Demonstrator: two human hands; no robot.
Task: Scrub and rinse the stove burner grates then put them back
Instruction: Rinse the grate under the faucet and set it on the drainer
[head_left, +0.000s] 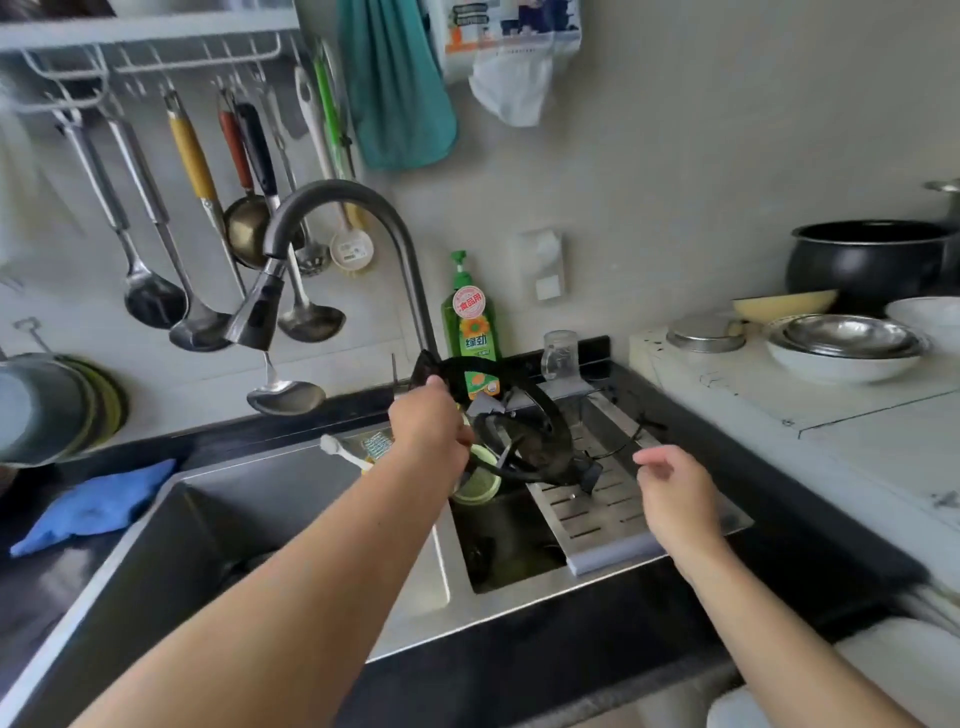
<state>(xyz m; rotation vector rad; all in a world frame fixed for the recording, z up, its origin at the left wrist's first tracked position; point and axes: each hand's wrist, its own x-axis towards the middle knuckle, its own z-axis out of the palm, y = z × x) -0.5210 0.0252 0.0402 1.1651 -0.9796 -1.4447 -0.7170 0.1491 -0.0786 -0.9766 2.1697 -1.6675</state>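
My left hand (434, 428) grips a black round burner grate (540, 431) by its left rim and holds it tilted above the small right sink basin and the slotted metal drain tray (623, 499). My right hand (670, 478) hovers to the right of the grate, fingers loosely bent, holding nothing and touching nothing. A white-handled brush (343, 452) lies on the divider between the basins, partly hidden by my left hand. A green dish soap bottle (470, 317) stands behind the grate.
The faucet (332, 234) arches over the large left basin (218, 519). A green cup (478, 483) sits in the small basin. A blue cloth (98, 504) lies at left. Ladles hang on the wall. Bowls (841, 348) and a black pot (867, 260) fill the right counter.
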